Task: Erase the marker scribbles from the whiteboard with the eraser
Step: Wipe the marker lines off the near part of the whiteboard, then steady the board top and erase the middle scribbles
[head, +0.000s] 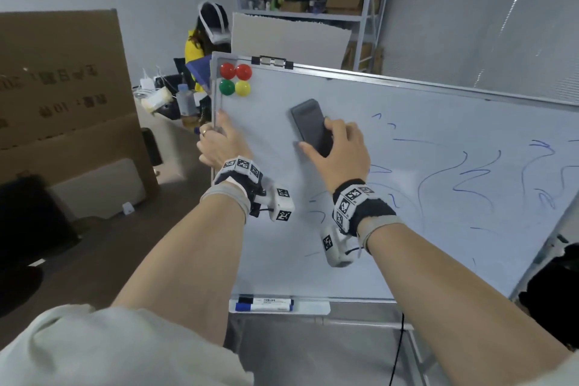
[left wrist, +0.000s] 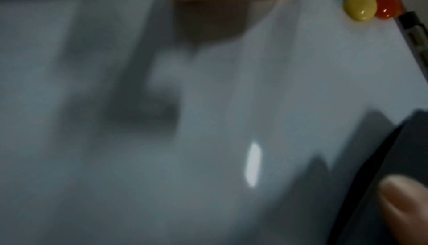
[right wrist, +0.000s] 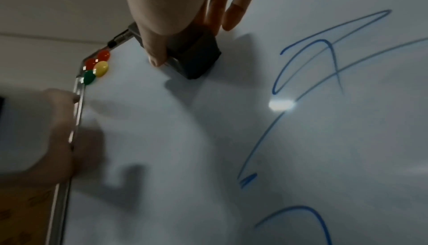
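At whiteboard (head: 391, 244): left hand (head: 219, 144) fingers grip frame edge to steady; right hand (head: 338, 153) fingers clamp eraser (head: 310, 125) flat against surface, scribbles (head: 463, 178) remaining rightward.

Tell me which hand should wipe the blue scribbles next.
Right. The right hand already grips the eraser against the whiteboard, with the scribbles just to its right. The left hand is holding the board's left edge.
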{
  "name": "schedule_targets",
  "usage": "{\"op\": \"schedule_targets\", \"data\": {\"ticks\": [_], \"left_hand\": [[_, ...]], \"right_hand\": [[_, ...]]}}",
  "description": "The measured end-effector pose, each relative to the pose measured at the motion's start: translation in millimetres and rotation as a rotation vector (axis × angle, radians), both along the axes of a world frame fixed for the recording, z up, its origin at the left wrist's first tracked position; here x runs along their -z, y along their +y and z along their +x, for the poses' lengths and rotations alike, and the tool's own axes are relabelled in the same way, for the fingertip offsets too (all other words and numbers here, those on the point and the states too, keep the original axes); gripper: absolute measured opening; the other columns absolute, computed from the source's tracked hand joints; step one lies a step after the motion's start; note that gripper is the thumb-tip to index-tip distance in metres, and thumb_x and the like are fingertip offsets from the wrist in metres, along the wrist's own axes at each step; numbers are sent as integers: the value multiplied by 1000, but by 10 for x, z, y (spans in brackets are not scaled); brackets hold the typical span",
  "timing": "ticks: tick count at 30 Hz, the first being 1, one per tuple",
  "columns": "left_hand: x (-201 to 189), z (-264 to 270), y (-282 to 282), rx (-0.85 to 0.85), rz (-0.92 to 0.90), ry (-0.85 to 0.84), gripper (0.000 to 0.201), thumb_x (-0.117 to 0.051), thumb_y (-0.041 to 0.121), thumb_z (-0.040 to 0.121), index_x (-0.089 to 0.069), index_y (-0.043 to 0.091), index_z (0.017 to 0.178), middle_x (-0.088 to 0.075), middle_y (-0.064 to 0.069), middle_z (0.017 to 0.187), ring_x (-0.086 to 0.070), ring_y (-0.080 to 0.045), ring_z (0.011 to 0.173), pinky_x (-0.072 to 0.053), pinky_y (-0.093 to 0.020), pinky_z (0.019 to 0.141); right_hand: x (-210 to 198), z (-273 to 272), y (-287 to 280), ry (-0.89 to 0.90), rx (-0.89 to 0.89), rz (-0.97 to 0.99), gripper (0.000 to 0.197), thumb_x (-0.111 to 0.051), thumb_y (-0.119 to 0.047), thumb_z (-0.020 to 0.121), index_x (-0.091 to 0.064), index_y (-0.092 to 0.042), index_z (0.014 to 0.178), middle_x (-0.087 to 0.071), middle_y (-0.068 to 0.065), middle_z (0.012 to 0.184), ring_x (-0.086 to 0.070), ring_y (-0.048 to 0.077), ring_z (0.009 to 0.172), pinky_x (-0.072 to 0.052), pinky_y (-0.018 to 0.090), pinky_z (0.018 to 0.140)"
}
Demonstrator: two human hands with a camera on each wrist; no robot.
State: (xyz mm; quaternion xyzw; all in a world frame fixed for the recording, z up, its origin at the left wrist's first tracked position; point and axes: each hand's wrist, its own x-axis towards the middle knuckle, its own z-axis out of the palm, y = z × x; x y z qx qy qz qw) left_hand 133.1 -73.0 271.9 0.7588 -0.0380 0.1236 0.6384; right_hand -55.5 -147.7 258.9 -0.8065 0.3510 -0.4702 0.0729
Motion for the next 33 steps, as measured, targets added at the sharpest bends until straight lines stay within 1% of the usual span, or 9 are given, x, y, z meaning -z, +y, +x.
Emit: {"op": "schedule_targets", "data": {"ticks": [5,7,14,17,21,25,28,30,33], "left_hand": [[0,27,-59,-7,-25,-4,62,-36,58,92,-66,8,112,-70,-10,108,-56,-30,109,-35,-44,99],[8,27,-52,-6,-3,-4,61,-36,58,92,-65,9,113,-70,-10,109,-56,-30,109,-35,-44,99],[32,116,35,-4,-1,-1,61,-37,57,91,-64,9,117,-68,-8,118,-53,-29,116,-33,-43,101],[39,86,33,13,-11,4,60,-38,57,92,-63,9,118,-67,-7,118,-52,-28,116,-32,-43,101],[42,28,9,8,-34,13,57,-39,56,92,-63,10,117,-67,-8,115,-52,-29,115,-33,-44,104],[39,-123,-44,-82,-52,78,52,-43,53,88,-61,15,117,-65,-7,118,-54,-31,117,-33,-45,106],[-60,-471,-225,-178,35,-139,72,-45,47,81,-41,12,144,-48,-5,146,-43,-26,137,-28,-44,115],[-208,-744,-369,-66,134,-304,84,-45,44,80,-21,16,156,-27,-2,161,-27,-23,148,-18,-46,121],[-487,-1086,-643,114,282,-590,76,-42,40,87,-17,23,157,-15,3,165,-10,-21,154,-2,-43,123]], "right_hand": [[0,-387,-346,-389,399,342,55,-64,-51,86,-46,-14,123,-49,9,122,-52,32,110,-41,34,70],[73,-463,-348,-436,482,452,55,-66,-47,87,-46,-12,125,-49,14,124,-50,35,113,-37,34,71],[69,-84,-103,-156,11,250,58,-73,-60,74,-49,-36,120,-47,-6,112,-53,18,107,-48,32,81],[54,-142,-155,-210,108,215,57,-68,-63,76,-48,-36,123,-49,-3,114,-53,20,108,-49,34,81],[-31,-506,-433,-495,402,452,56,-64,-50,88,-46,-23,134,-49,12,126,-45,32,118,-50,45,88],[-42,-590,-534,-385,272,343,57,-70,-49,82,-50,-30,132,-52,8,121,-46,29,116,-44,36,84],[-85,-588,-572,-271,123,260,58,-72,-55,75,-50,-39,127,-52,-1,116,-50,21,112,-48,34,83],[-112,-656,-649,-230,100,226,58,-71,-56,75,-50,-40,126,-51,-3,116,-52,20,110,-50,34,83],[-52,-816,-819,-233,138,202,61,-69,-60,76,-48,-33,127,-52,-3,116,-53,21,107,-50,37,81]]}}
